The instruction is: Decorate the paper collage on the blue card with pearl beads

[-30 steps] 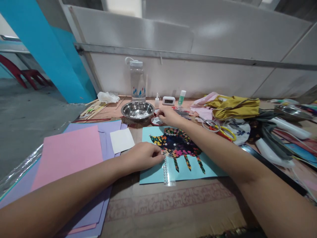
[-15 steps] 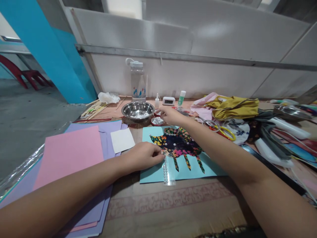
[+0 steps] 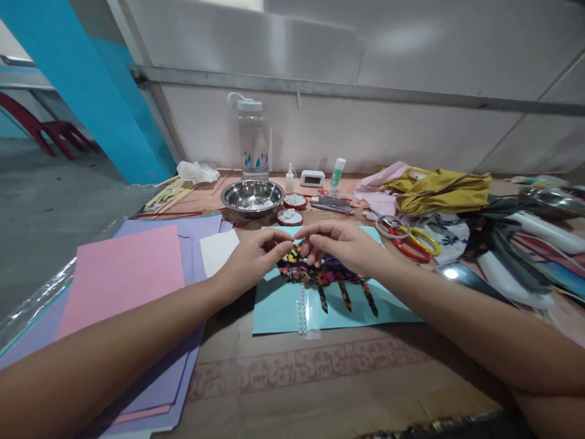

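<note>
My left hand [image 3: 253,259] and my right hand [image 3: 345,247] meet at the fingertips over a light blue sheet [image 3: 274,311]. Thumb and forefinger of each are drawn together; anything between them is too small to make out. Below them a dark floral fabric cutout [image 3: 329,277] with narrow leg-like strips lies on the sheet, partly hidden by my right hand. A clear strip with rows of pearl beads [image 3: 301,314] rests across the sheet's lower edge. Just beyond the sheet are two red-rimmed lids, the nearer lid [image 3: 289,217] and the farther lid [image 3: 295,200], holding small whitish pieces.
Coloured papers [image 3: 128,274] and a white square [image 3: 217,253] lie left. Behind stand a steel bowl [image 3: 252,198], water bottle [image 3: 252,140], small dropper bottle [image 3: 289,180], clock [image 3: 312,178] and glue stick [image 3: 337,172]. Scissors [image 3: 414,244], fabrics [image 3: 443,189] and a phone [image 3: 470,281] are right.
My right hand has come back from the red-rimmed lids to above the cutout. My left hand has lifted off the sheet's left side, and the fingertips of both now meet.
</note>
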{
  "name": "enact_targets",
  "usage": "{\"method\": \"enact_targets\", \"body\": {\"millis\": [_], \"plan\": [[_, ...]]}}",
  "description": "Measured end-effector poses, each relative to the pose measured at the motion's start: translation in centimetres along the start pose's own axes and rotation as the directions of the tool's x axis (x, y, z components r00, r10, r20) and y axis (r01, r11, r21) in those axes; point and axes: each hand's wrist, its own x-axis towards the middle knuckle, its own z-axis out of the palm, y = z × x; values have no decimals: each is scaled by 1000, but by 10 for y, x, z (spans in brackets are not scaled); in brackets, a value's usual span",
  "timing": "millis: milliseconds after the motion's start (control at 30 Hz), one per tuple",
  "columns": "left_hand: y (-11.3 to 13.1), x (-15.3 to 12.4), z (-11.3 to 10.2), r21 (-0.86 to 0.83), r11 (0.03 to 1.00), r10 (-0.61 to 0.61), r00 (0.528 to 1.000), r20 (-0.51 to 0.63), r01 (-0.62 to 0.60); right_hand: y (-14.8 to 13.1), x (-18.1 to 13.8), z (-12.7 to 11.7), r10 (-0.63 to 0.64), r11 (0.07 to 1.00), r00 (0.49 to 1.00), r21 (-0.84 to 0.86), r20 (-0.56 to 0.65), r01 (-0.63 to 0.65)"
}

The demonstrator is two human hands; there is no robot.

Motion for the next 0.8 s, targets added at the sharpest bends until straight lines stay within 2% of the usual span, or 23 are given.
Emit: {"method": "enact_targets", "body": {"millis": [100, 333, 433, 500, 567, 800], "plan": [[-1, -1, 2, -5, 1000, 30, 1000, -3, -30, 9, -4, 13, -35, 997, 999, -63, 37, 38], [3, -6, 5, -79, 996, 32, 999, 19, -30, 32, -5, 31, -71, 989, 997, 126, -8, 72], [2, -5, 6, -236, 965, -79, 987, 141, 111, 32, -9, 32, -89, 987, 995, 127, -46, 94], [0, -3, 6, -374, 898, -138, 956, 259, 231, 33, -11, 33, -128, 985, 990, 112, -61, 134], [-2, 0, 6, -446, 844, -150, 930, 335, 297, 35, -13, 34, -181, 979, 982, 87, -47, 184], [-2, -2, 6, -502, 801, -207, 938, 277, 326, 40, -16, 34, -278, 958, 960, 68, -23, 279]]}}
